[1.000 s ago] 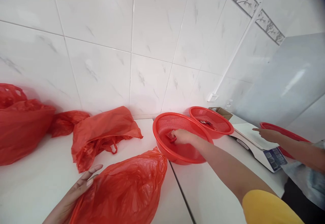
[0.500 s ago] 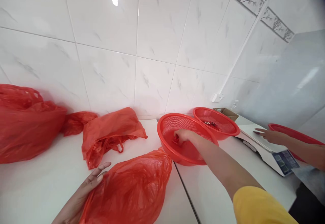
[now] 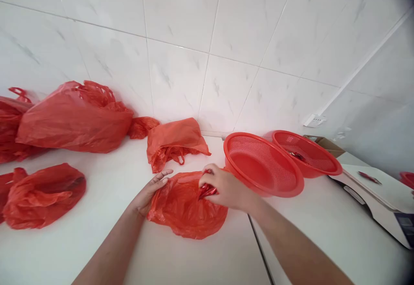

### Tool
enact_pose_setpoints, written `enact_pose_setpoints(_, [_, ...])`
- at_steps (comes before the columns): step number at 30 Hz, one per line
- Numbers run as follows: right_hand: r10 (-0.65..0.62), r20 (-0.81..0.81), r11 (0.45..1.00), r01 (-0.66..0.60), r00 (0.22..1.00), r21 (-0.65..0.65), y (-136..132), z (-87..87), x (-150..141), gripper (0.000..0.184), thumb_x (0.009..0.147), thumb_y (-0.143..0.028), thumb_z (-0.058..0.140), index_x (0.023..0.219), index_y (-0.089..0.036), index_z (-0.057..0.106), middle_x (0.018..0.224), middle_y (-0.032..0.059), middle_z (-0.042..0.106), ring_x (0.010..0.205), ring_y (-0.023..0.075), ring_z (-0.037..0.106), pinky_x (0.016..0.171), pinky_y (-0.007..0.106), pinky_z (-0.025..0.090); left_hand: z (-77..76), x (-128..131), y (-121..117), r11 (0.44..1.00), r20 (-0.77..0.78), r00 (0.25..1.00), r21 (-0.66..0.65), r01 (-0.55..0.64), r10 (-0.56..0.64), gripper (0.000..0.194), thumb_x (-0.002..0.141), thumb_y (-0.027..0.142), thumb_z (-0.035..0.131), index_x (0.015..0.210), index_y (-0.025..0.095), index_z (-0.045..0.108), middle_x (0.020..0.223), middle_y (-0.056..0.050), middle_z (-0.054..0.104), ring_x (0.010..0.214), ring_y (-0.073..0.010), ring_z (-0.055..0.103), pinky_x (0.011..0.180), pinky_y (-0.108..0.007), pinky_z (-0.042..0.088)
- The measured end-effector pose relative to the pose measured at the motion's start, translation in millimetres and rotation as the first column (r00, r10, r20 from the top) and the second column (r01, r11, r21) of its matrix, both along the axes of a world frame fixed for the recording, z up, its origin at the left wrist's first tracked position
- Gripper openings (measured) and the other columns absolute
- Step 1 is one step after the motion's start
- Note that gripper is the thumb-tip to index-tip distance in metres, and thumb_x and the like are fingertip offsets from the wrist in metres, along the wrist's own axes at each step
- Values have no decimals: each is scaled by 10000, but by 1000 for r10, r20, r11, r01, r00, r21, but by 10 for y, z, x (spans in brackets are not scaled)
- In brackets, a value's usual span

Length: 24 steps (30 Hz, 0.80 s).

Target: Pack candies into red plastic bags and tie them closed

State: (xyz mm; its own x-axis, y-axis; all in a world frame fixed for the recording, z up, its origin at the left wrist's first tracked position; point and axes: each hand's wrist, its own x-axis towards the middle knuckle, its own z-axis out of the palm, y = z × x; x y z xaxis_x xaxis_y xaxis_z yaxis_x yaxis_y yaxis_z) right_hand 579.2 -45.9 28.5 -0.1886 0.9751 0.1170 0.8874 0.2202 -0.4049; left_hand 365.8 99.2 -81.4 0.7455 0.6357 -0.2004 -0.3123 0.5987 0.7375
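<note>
A red plastic bag [image 3: 184, 229] lies on the white tabletop with its mouth spread upward. My left hand [image 3: 149, 195] grips the bag's left edge, thumb and fingers stretched along the rim. Over the right side of the bag's mouth is my right hand [image 3: 226, 186], its fingers closed around some small shiny red packets [image 3: 207, 190]; what is printed on them cannot be read. Just beyond my right wrist sits a red perforated plastic basket [image 3: 258, 164], with no packets visible inside.
A second red basket [image 3: 310, 153] holds a few small packets. Right of it, a white scale [image 3: 371, 186] carries one red packet [image 3: 369, 177]. Several red plastic bags, including a large one [image 3: 77, 123] and a folded one [image 3: 176, 140], lie left and behind. A tiled wall backs the table.
My right hand has come out of the nearer basket with packets and moved left to the bag. The view has shifted right. The other person's hand has left the scale, where a packet now lies.
</note>
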Motion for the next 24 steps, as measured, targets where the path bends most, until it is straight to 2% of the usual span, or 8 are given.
enact_pose_setpoints(4, [-138,40,989,137,990,49,-8,-319,-161,506,723,-308,716,1194,-309,533,1346,55,412,1154,256,492,914,376,436,-12,-38,-16,1000,16,1000,18,6,-7,506,767,201,682,1229,225,476,886,-66,708,805,-220,699,765,-361,548])
enact_pose_setpoints(6, [-260,-2,957,258,966,131,-102,-358,-52,474,790,-328,636,1243,-320,496,1388,45,385,1232,245,433,980,387,400,-26,-51,-14,1000,14,1000,25,3,-3,530,768,207,682,1249,224,460,909,-78,708,828,-232,699,777,-380,549])
enact_pose_setpoints(10, [-537,46,786,480,842,390,-445,-406,360,401,853,-275,526,1253,-265,498,1374,78,413,1268,253,387,1039,430,345,-21,-47,-12,1000,-5,1000,22,-17,17,590,750,216,701,1280,216,441,950,-99,705,853,-247,699,776,-385,558])
enact_pose_setpoints(12, [-625,119,728,520,772,447,-658,-481,561,426,851,-239,516,1275,-236,480,1319,106,475,1223,278,432,996,463,376,11,-39,-21,1000,-27,999,23,-20,20,626,735,218,715,1293,218,434,964,-103,705,867,-261,697,782,-399,560])
enact_pose_setpoints(15, [-625,210,756,517,751,402,-986,-637,703,437,860,-151,457,1291,-224,464,1082,87,616,1007,246,567,858,423,457,73,-34,-39,999,-82,996,27,-25,27,671,703,205,740,1300,235,435,942,-89,712,850,-268,700,774,-418,564])
enact_pose_setpoints(18, [-628,269,765,516,730,385,-1273,-792,610,422,855,-76,401,1231,-219,528,928,64,643,848,218,595,756,379,464,118,-33,-52,999,-118,993,20,-27,29,701,669,197,763,1293,258,451,997,-89,710,871,-273,696,775,-419,567])
enact_pose_setpoints(21, [-654,306,749,535,692,392,-1498,-907,413,422,844,-64,407,1198,-228,566,916,68,651,821,225,589,713,374,451,134,-27,-63,1000,-126,992,7,-30,30,749,641,206,782,1309,273,449,1083,-100,692,896,-285,689,761,-405,574])
enact_pose_setpoints(24, [-698,303,709,569,649,416,-1683,-967,271,427,863,-109,420,1253,-241,535,912,75,657,802,234,585,674,369,439,131,-21,-74,998,-141,988,16,-53,55,782,625,217,794,1323,267,446,1047,-93,707,876,-296,692,726,-389,582])
